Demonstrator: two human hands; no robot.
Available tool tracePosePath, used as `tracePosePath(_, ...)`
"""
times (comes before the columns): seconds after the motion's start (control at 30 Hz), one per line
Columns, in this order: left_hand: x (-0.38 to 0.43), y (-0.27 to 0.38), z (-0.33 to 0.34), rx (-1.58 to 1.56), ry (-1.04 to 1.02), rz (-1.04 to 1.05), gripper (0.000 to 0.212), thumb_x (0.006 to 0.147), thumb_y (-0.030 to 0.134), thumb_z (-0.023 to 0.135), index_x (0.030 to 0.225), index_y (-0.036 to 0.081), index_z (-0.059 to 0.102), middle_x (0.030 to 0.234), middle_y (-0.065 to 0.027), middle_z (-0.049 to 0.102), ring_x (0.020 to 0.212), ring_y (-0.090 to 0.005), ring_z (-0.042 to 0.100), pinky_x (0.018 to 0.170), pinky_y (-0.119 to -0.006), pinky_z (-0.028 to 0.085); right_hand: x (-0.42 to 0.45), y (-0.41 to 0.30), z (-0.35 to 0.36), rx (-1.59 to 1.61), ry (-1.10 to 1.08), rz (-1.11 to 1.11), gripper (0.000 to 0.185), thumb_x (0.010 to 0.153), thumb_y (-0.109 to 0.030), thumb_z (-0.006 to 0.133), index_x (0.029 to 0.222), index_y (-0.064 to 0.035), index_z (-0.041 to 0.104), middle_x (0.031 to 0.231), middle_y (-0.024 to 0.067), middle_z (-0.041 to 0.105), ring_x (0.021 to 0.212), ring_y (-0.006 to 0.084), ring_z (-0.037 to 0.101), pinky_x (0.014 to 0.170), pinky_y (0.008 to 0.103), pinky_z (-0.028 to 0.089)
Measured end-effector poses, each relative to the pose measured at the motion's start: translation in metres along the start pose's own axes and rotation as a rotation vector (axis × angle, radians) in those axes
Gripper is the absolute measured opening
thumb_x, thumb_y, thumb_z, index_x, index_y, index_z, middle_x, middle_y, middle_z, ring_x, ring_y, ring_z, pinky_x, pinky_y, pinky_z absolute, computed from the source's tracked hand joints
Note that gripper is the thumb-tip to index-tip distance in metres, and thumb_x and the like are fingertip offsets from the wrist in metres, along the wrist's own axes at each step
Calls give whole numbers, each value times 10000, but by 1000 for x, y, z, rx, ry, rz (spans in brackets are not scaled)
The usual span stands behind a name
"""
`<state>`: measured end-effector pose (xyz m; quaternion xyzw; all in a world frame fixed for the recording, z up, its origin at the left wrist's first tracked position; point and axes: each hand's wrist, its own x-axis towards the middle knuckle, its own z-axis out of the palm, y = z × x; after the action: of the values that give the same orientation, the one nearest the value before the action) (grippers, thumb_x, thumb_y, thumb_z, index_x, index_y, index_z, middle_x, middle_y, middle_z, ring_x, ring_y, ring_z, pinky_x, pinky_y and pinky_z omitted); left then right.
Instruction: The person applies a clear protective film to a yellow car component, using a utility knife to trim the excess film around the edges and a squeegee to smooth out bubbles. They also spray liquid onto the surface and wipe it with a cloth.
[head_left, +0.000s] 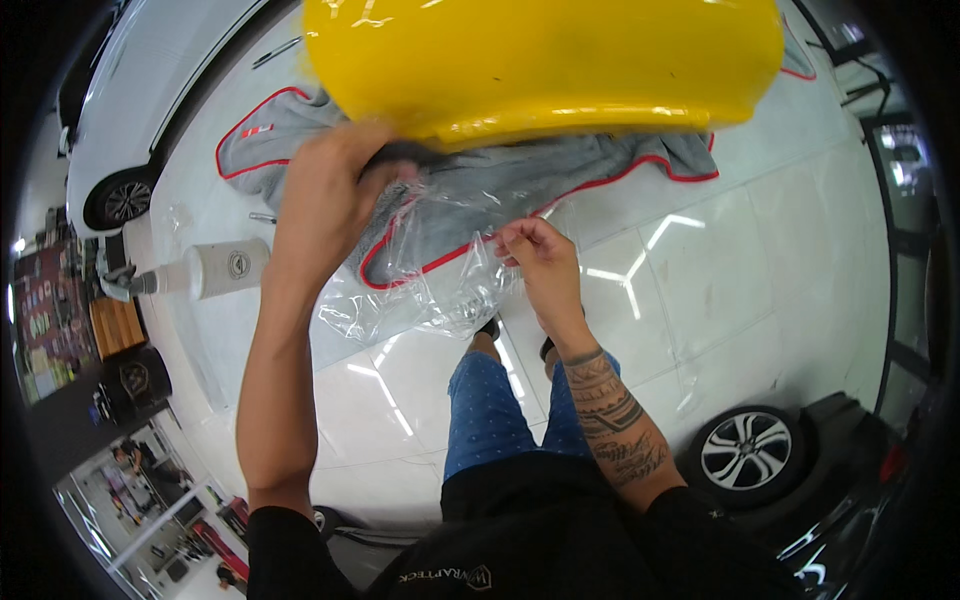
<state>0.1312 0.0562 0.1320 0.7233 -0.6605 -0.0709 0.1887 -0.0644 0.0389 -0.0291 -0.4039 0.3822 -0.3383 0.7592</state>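
A glossy yellow panel (540, 67) with a curved rim rests over a grey microfiber towel (480, 180) edged in red. My left hand (337, 180), blurred, is at the panel's lower left edge, fingers curled around a dark thing too blurred to name. Thin clear plastic film (450, 285) hangs crumpled between my hands, over the towel's red edge. Thumb and fingertips of my right hand (536, 251) pinch the film's right side, below the panel.
A white spray bottle (229, 268) lies on its side at left. A pen (277, 52) is near the panel's upper left. White car (172, 75) at upper left; car wheel (746, 448) at lower right. Distant people (142, 457) appear at lower left.
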Motion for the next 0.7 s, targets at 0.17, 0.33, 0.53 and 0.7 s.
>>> tracePosePath(0.17, -148, -111, 16, -520, -253, -669, 288, 742, 4, 695, 1006, -23, 583, 851, -166, 654, 761, -227, 618, 753, -324, 472, 3, -21, 28, -339, -85, -225, 148, 922, -100, 564, 1006, 5, 626, 831, 28, 641, 692, 96, 588, 619, 225, 470)
tracePosePath(0.33, -197, -134, 35, -73, -123, -678, 459, 703, -1, 728, 1112, 22, 523, 971, -111, 585, 934, -233, 538, 845, -337, 431, 60, 11, 160, -904, -490, -726, 104, 817, -64, 569, 878, 2, 621, 802, 159, 629, 728, 289, 624, 641, 381, 496)
tracePosePath(0.53, -200, -138, 43, -13, 180, -547, 344, 746, -10, 624, 1086, 25, 587, 1082, -159, 563, 1062, -354, 493, 944, -403, 382, 116, 91, 293, -1246, -425, -838, 145, 770, -143, 568, 794, -38, 665, 878, 139, 634, 790, 291, 631, 663, 409, 502)
tracePosePath(0.7, -221, -133, 42, -271, 308, -617, 178, 835, -17, 574, 1007, 1, 616, 912, -118, 610, 816, -218, 605, 686, -319, 486, 130, 133, 319, -1395, -378, -693, 179, 787, -132, 544, 778, -51, 703, 899, 174, 659, 851, 298, 638, 695, 415, 513)
